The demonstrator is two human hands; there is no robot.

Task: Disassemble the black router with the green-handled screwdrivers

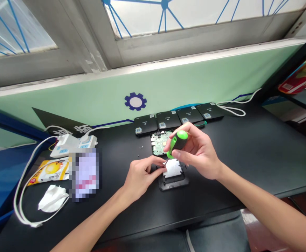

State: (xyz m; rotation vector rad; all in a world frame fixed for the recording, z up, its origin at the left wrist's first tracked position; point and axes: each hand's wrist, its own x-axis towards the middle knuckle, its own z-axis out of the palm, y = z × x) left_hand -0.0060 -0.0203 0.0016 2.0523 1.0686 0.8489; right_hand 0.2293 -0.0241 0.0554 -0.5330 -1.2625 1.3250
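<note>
My right hand (202,152) grips a green and black screwdriver (178,140), its shaft slanting down and left. The tip is close to the fingertips of my left hand (142,171), which are pinched at the left edge of a silvery-white plate (173,168). Whatever the left fingers hold is too small to make out. Under the plate lies a black plastic casing (174,184). Just beyond it a green circuit board (158,142) sits in a black housing, partly hidden by my right hand. A few tiny screws (141,147) lie to the board's left.
Several black boxes (145,123) stand in a row along the wall, a green-handled tool (201,124) before them. At left are a power strip (90,142), a snack packet (51,170), a crumpled tissue (52,198), white cables and a blurred-out item (86,175).
</note>
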